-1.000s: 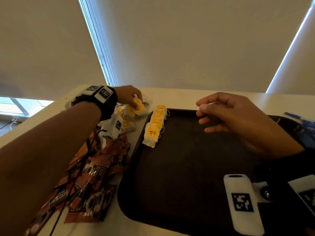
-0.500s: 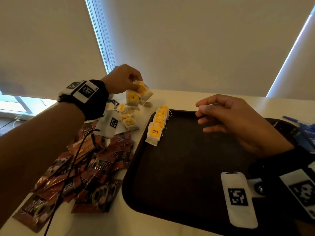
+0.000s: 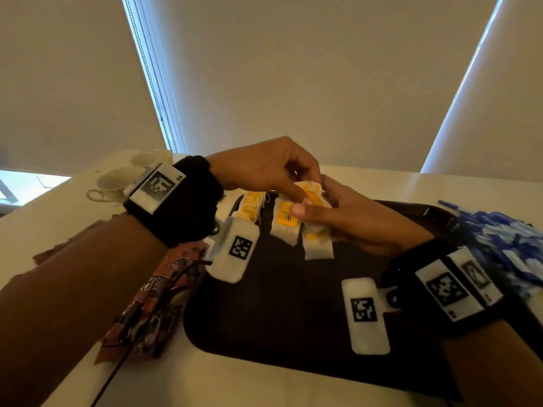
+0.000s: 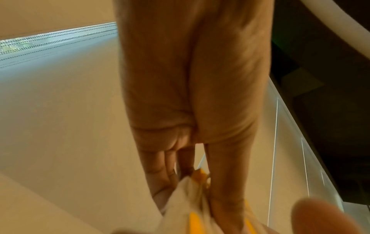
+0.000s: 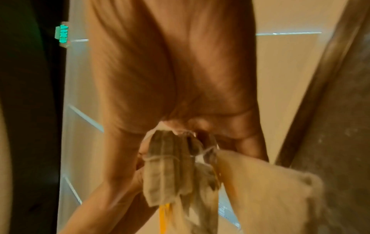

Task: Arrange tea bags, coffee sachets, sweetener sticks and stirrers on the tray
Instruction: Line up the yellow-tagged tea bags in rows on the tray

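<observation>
Now both hands' grips, left hand [image 3: 264, 168] and right hand [image 3: 349, 214], pinch tea bags [image 3: 299, 221], long axes hanging down toward tray [image 3: 279, 304].

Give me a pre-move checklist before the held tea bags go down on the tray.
1. Held tea bags gripped by both the left hand and right hand: ok.
2. Bunch above the tray, not the table: ok.
3. Bare tray beside the row of tea bags already laid: ok.
4. Strings untangled: cannot tell, the right wrist view is blurred.
5. Number of bags in the bunch: cannot tell.
6. Coffee sachets off the tray, clear of the drop spot: ok.
</observation>
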A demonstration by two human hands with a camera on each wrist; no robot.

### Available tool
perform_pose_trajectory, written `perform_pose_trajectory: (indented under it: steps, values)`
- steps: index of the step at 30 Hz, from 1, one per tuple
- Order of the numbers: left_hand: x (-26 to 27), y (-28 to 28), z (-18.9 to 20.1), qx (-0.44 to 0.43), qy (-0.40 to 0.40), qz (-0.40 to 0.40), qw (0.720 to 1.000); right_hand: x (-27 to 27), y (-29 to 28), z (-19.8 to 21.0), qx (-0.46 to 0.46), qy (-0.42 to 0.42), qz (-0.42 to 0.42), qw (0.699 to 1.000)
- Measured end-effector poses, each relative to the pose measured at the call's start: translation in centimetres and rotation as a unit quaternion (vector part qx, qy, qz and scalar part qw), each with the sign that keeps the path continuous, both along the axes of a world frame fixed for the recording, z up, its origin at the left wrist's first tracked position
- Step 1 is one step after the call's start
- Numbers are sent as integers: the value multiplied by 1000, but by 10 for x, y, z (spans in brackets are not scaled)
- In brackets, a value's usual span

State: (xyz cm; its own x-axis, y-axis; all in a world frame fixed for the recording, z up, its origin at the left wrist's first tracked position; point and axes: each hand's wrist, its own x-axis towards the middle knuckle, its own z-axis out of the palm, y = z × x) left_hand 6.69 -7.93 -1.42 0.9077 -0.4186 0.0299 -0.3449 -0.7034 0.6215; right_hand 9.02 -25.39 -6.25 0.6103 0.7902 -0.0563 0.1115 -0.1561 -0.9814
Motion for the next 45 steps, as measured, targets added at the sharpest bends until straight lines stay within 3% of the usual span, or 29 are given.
perform_pose_trajectory:
  steps: [3, 6, 14, 19, 26, 45]
  values:
    - [2, -4, -1, -6, 8, 9, 1000, 3, -1, -2, 24, 109, 24, 993]
    - [2, -4, -6, -19, 4, 31, 999, 5, -2, -2, 35, 151, 22, 988]
    - [-1, -2, -30, -54, -36, 123, 990, 3, -5, 0, 9, 113, -11, 993]
    - [-16, 7, -24, -137, -69, 195, 969, 5, -5, 2, 48, 128, -47, 990]
    - [-20, 14, -31, -120, 14, 171, 978, 5, 3, -3, 84, 130, -106, 982]
    - [-26, 19, -29, -175, 7, 197, 965, 3, 11, -11, 96, 163, -136, 973]
